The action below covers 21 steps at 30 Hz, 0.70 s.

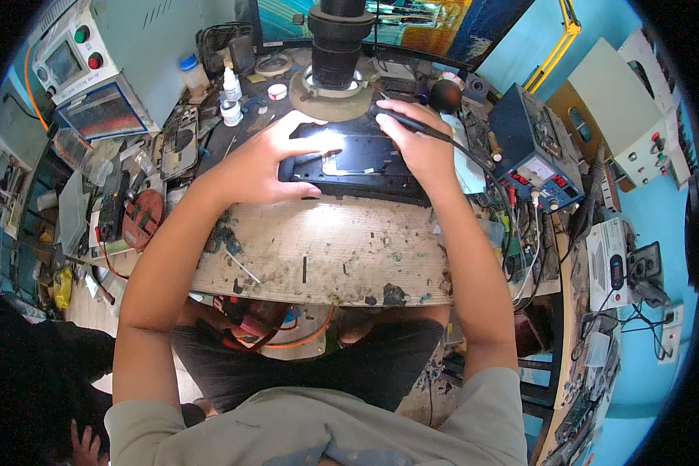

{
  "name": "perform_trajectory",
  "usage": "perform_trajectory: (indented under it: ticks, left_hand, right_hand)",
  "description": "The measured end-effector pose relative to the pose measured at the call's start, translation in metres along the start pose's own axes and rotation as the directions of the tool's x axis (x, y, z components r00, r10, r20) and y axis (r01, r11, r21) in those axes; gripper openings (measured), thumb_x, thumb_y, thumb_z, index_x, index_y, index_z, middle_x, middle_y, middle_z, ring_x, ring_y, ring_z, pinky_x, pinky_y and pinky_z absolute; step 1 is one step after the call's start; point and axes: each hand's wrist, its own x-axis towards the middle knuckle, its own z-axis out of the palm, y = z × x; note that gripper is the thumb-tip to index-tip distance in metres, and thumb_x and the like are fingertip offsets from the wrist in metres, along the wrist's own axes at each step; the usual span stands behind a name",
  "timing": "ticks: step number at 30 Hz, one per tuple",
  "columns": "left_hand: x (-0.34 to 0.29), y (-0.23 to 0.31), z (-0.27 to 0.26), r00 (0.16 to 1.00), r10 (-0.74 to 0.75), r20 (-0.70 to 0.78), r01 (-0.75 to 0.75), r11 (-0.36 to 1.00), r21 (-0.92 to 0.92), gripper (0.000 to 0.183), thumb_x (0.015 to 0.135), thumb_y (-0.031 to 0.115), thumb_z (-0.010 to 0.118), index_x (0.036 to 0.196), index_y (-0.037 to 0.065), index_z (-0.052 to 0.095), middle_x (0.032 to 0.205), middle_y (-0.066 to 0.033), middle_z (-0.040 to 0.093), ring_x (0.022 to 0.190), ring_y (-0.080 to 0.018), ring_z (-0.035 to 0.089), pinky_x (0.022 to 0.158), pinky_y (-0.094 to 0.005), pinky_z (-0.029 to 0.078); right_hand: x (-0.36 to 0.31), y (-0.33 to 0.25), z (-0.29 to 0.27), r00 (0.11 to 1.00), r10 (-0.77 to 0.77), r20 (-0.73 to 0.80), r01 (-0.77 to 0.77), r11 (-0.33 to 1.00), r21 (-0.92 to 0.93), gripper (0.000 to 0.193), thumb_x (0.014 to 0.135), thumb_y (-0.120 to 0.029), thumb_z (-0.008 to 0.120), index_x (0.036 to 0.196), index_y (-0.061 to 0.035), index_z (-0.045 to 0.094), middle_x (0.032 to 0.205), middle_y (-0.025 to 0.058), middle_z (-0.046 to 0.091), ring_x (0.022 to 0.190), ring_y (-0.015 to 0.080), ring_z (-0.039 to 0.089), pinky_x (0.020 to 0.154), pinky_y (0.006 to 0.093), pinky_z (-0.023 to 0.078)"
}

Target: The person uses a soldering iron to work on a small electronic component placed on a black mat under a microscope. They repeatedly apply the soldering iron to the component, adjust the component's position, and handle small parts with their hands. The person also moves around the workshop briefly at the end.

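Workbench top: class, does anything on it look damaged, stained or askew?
Yes. Dark blotches mar the pale wooden workbench top, some at its front edge; burns or stains, I cannot tell. A thin white stick also lies loose, slanting.

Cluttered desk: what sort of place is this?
Probably an electronics repair workshop: a microscope stands over the desk, a blue box shows a dial and red digits, and the right hand holds a corded tool.
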Motion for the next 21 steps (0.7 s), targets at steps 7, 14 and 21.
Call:
perform_trajectory:
  ticks: [7, 14, 21]
  left_hand:
    - [-0.002, -0.003, -0.002, 0.998, -0.057, 0.015, 0.058, 0.997, -0.058, 0.083, 0.077, 0.038, 0.097, 0.150, 0.010, 0.068, 0.165, -0.0262, 0.049, 0.153, -0.0463, 0.047, 0.128, -0.0525, 0.037]
    - [0.002, -0.006, -0.002, 0.997, -0.022, -0.079, 0.017, 0.998, -0.065, 0.094, 0.077, 0.039, 0.099, 0.154, 0.005, 0.056, 0.152, -0.0207, 0.057, 0.144, -0.0385, 0.055, 0.124, -0.0494, 0.043]
    - [-0.003, -0.019, 0.001, 0.996, -0.043, -0.082, 0.038, 0.998, -0.058, 0.102, 0.075, 0.050, 0.098, 0.153, 0.001, 0.056, 0.152, -0.0230, 0.058, 0.143, -0.0402, 0.057, 0.122, -0.0492, 0.046]
  right_hand:
    - [0.000, -0.003, 0.000, 0.999, 0.031, 0.015, -0.031, 0.999, 0.009, 0.024, 0.090, -0.012, 0.085, 0.114, -0.0085, 0.085, 0.097, 0.0104, 0.080, 0.088, 0.0203, 0.076, 0.082, 0.0327, 0.059]
    - [-0.010, -0.002, -0.011, 0.984, 0.174, -0.035, -0.154, 0.935, 0.319, 0.019, 0.097, -0.007, 0.082, 0.115, -0.0040, 0.083, 0.109, 0.0045, 0.079, 0.091, 0.0115, 0.073, 0.078, 0.0256, 0.058]
    - [-0.036, -0.048, -0.026, 0.973, 0.211, -0.099, -0.182, 0.953, 0.240, 0.025, 0.097, -0.005, 0.082, 0.121, -0.0007, 0.081, 0.107, 0.0050, 0.075, 0.091, 0.0081, 0.069, 0.079, 0.0234, 0.056]
